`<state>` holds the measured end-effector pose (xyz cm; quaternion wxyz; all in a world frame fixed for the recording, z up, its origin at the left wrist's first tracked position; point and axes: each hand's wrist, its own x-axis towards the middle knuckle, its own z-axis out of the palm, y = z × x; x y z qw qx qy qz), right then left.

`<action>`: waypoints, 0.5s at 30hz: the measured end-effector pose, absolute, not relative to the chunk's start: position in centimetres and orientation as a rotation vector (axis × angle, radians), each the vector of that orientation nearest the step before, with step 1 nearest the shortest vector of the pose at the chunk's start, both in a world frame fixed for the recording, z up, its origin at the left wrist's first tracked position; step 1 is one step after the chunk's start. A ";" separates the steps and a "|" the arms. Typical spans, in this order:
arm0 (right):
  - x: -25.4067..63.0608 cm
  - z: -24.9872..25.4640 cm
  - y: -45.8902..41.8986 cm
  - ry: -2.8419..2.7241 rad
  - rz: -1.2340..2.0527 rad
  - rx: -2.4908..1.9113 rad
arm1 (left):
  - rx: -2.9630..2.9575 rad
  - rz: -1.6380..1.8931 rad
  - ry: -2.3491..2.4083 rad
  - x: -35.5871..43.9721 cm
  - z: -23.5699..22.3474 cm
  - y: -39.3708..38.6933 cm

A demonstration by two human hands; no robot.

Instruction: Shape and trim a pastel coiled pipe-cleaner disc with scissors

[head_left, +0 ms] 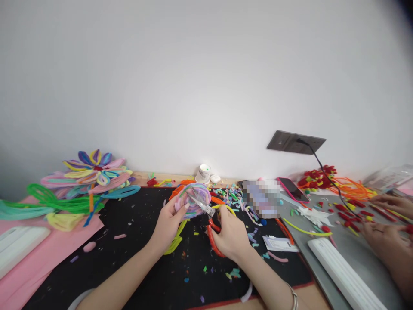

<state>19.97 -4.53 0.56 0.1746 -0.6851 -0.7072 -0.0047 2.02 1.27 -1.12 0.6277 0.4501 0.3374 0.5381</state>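
Over the black mat, my left hand [171, 221] grips a round spiral coil of pastel pipe cleaners [184, 199], thumb on its near face. My right hand [230, 234] is closed around scissors [210, 210] with orange-red handles. Their metal blades point up and left, lying across the front of the coil; whether they touch a strand I cannot tell. A yellow pipe cleaner [228, 208] passes by my right fingers. Below the coil lie yellow-green pipe cleaners [176, 242], and behind it are orange ones [183, 188].
Cut pipe-cleaner scraps [234, 196] litter the black mat [138, 267]. Left stand a pipe-cleaner flower [97, 168] and green bundles [61, 199]. A small white cup [204, 172] is by the wall. Phones [293, 189] lie right, near a co-worker's hands [383, 234] and a white bar-shaped device [343, 273].
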 end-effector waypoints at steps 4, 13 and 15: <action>20.8 1.0 -4.3 -2.011 -0.018 -1.835 | 0.980 1.241 0.792 1.9 -0.9 1.3; 21.2 0.8 -4.2 -1.967 -0.113 -1.935 | 1.009 1.203 0.771 2.4 -0.7 0.7; 20.9 0.5 -4.2 -1.999 -0.134 -1.939 | 1.019 1.182 0.737 2.5 -0.8 0.6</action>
